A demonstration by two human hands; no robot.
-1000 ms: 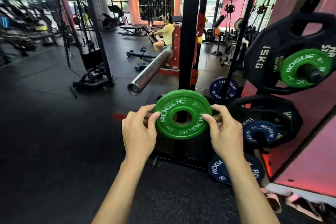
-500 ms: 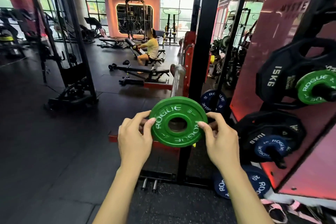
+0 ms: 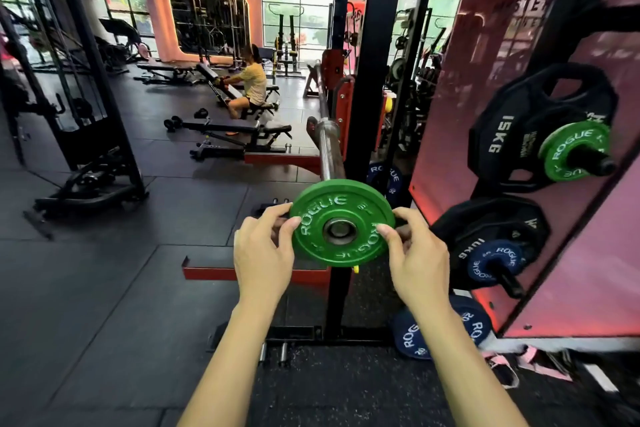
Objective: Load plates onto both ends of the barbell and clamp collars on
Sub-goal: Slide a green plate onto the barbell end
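I have the green plate [image 3: 341,222] at the tip of the barbell [image 3: 328,146], its hole over the sleeve end. My left hand [image 3: 262,251] and right hand [image 3: 414,253] pinch opposite rims, fingers curled. It looks small, rigid and light; rim grips suit it. Dark rubber floor [image 3: 104,288] below, plate rack [image 3: 540,156] to my right.

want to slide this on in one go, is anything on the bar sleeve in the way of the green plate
Nothing visible. The green plate, held by the left hand and right hand, has its hole lined up on the barbell sleeve end. The sleeve behind looks bare, with no plate or collar.
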